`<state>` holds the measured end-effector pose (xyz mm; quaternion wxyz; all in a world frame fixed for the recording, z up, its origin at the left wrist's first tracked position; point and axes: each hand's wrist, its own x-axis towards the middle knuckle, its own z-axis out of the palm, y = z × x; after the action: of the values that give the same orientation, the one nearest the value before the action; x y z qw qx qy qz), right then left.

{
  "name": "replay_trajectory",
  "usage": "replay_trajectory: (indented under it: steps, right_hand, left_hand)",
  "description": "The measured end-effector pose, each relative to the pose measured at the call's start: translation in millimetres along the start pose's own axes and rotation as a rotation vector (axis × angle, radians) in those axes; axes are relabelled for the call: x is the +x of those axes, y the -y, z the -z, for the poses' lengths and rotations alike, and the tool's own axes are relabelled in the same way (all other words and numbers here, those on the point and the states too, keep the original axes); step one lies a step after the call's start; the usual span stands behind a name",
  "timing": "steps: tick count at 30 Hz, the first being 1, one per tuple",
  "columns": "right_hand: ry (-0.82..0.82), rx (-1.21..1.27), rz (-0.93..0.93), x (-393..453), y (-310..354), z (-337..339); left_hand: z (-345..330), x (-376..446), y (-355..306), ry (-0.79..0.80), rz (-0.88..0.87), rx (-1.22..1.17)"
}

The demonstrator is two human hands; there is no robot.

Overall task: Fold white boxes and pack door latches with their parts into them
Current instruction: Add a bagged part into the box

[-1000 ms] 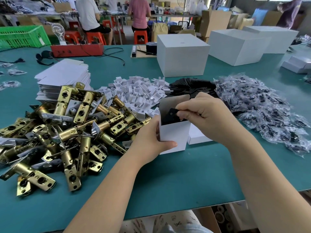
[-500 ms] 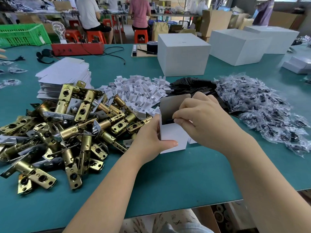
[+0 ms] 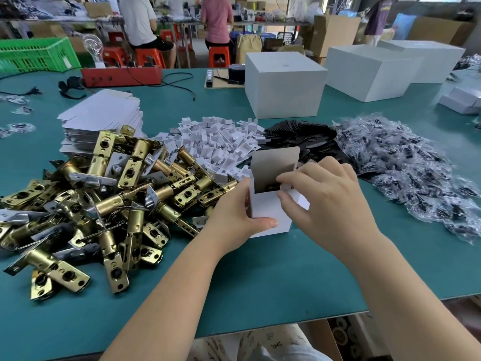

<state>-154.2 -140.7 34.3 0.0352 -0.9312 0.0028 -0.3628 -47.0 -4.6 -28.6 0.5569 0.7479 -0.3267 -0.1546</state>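
A small white box [image 3: 270, 214] stands upright on the green table, its top flap raised. Dark parts show inside its open mouth. My left hand [image 3: 234, 217] grips the box's left side, thumb across the front. My right hand [image 3: 328, 199] is at the box's right edge, with its fingertips pinching a side flap at the opening. A heap of brass door latches [image 3: 99, 199] lies to the left. Behind the box lie a pile of small white card inserts [image 3: 221, 144], black plates [image 3: 304, 134] and bagged screws [image 3: 416, 168].
A stack of flat white box blanks [image 3: 101, 115] sits behind the latches. Large white cartons [image 3: 283, 87] stand at the back, with a red tool case [image 3: 122, 75] and cables to the left. People sit on red stools beyond the table. The table's front edge is near my arms.
My right hand has pushed the black plate down into the box, let go of it, and moved to the side flap. My left hand has stayed on the box.
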Motion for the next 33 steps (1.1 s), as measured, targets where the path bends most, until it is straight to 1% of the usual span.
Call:
replay_trajectory:
  steps: [5, 7, 8, 10, 11, 12, 14, 15, 16, 18, 21, 23, 25, 27, 31, 33]
  right_hand:
    - [0.096, 0.038, -0.012, 1.7, 4.4, 6.8]
    - [0.071, 0.127, -0.045, 2.0, 3.7, 2.5]
    - [0.008, 0.235, -0.089, 2.2, 1.5, -1.0]
    - [-0.188, 0.435, -0.199, 1.4, -6.2, -10.9]
    - [-0.237, 0.512, -0.264, 0.5, -11.3, -17.1]
    - [-0.22, 0.634, -0.335, -0.2, -17.5, -24.6]
    - [-0.107, 0.986, -0.492, 0.0, -23.4, -38.2]
    - [-0.084, 1.121, -0.539, -0.8, -25.5, -44.2]
    - [-0.089, 1.193, -0.547, -2.5, -27.0, -49.9]
    - [-0.091, 1.202, -0.522, -5.3, -25.4, -56.7]
    - [-0.027, 1.128, -0.478, -8.4, -23.8, -62.0]
    - [-0.02, 1.092, -0.471, -9.3, -25.4, -63.5]
    - [-0.021, 1.081, -0.459, -10.3, -26.2, -64.3]
    - [-0.023, 1.09, -0.455, -10.8, -25.8, -64.1]
    - [-0.017, 1.097, -0.409, -12.2, -28.4, -63.2]
    - [-0.006, 1.077, -0.385, -12.2, -29.3, -63.8]
  left_hand:
    - [-1.6, 0.1, 2.6, 0.013, -0.02, -0.037]
    - [-2.0, 0.0, 1.6, 0.001, -0.028, -0.037]
    - [-2.1, -0.1, 0.8, -0.008, -0.028, -0.031]
    - [-1.7, 0.0, -0.3, -0.027, -0.024, -0.021]
    - [-1.7, 0.1, -0.9, -0.038, -0.032, -0.005]
    - [-1.5, 0.0, -2.0, -0.051, -0.052, 0.019]
    - [-2.1, 0.6, -4.4, -0.075, -0.107, 0.045]
    - [-2.5, 1.0, -6.0, -0.093, -0.128, 0.034]
    - [-2.4, 0.8, -7.4, -0.12, -0.14, 0.009]
    - [-2.1, -0.2, -9.6, -0.217, -0.174, -0.061]
    - [-2.1, -1.1, -9.6, -0.386, -0.27, -0.137]
    - [-3.0, -2.3, -11.3, -0.411, -0.289, -0.116]
    - [-3.4, -3.2, -11.8, -0.375, -0.285, -0.037]
    - [-2.8, -3.9, -11.7, -0.38, -0.309, 0.087]
    - [-1.8, 0.2, -10.4, -0.424, -0.473, 0.34]
    - [-1.5, 1.1, -10.2, -0.425, -0.483, 0.385]
